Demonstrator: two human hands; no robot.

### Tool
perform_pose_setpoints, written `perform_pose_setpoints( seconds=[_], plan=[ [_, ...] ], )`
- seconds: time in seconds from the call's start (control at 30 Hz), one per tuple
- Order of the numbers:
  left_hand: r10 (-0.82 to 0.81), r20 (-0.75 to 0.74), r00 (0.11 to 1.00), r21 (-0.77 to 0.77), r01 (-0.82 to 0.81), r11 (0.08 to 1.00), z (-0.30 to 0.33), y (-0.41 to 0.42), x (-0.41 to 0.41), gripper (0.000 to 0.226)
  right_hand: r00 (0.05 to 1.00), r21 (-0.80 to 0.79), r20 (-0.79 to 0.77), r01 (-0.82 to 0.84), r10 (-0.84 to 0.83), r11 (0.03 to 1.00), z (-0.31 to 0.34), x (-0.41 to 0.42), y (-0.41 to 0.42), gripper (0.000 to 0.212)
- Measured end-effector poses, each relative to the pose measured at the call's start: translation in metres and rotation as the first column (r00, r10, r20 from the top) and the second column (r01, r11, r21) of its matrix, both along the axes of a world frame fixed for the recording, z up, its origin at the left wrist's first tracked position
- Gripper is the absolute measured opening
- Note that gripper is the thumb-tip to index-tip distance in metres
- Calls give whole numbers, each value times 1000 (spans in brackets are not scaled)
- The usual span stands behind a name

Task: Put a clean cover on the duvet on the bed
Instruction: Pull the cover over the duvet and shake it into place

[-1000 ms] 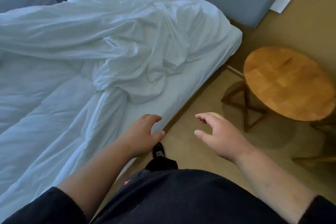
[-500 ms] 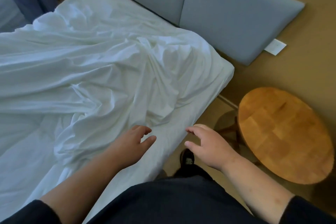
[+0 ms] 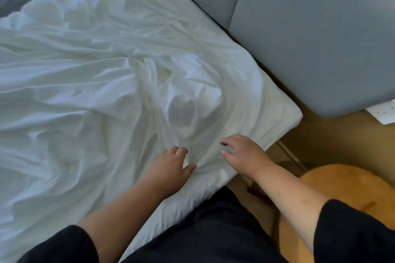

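A crumpled white duvet cover (image 3: 106, 83) lies spread over the bed, bunched in folds towards the near right corner. The white mattress edge (image 3: 284, 126) shows along the right side. My left hand (image 3: 168, 168) hovers over or rests on the cover's folds near the bed's right edge, fingers loosely curled and holding nothing. My right hand (image 3: 243, 153) is just to its right over the same corner, fingers spread and relaxed. Whether either hand touches the fabric I cannot tell. No separate duvet can be told apart from the cover here.
Grey padded headboard panels (image 3: 310, 28) stand along the wall behind the bed. A round wooden side table (image 3: 352, 190) stands close at the right, beside my right forearm. A white wall socket plate (image 3: 382, 111) sits low on the tan wall.
Both hands have moved forward from above the floor beside the bed to over the cover at the bed's near right corner. The view has shifted towards the headboard.
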State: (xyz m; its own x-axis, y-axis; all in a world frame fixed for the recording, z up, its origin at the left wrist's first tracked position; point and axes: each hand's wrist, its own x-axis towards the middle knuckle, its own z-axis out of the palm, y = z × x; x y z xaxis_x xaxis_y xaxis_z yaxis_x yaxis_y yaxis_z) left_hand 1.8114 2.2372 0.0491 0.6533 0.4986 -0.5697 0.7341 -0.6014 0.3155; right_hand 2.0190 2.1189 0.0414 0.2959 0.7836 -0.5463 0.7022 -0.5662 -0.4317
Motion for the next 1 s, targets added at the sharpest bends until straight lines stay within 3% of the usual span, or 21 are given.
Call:
perform_pose_setpoints(
  seconds=[0.13, 0.37, 0.5, 0.57, 0.67, 0.83, 0.93, 1.0],
  plan=[
    [-10, -147, 989, 211, 41, 977, -31, 22, 71, 62, 993, -104, 72, -83, 91, 991, -48, 77, 9, 44],
    [-131, -247, 960, 198, 182, 963, -116, 31, 106, 79, 876, -210, 167, -417, 453, 884, -133, 100, 26, 90],
    [-71, -345, 936, 215, 152, 965, -161, 38, 96, 100, 849, -359, 201, -401, 489, 843, -193, 111, 25, 112],
    [-56, -399, 915, 220, 155, 963, -180, 45, 84, 93, 853, -398, 218, -366, 474, 842, -218, 121, 22, 116],
    [-49, -359, 932, 264, 152, 952, -198, 54, 71, 76, 862, -405, 217, -347, 458, 846, -247, 132, 20, 115],
    [58, -277, 959, 213, 2, 977, -200, 68, 74, 35, 931, -220, 184, -275, 316, 936, -245, 134, 17, 93],
    [36, -250, 967, 163, 6, 987, -185, 73, 69, 24, 971, 25, 198, -139, 131, 990, -220, 134, 21, 88],
    [27, -163, 986, 155, -1, 988, -169, 77, 65, 26, 984, 216, 175, -37, -1, 976, -201, 133, 31, 87]
  ],
)
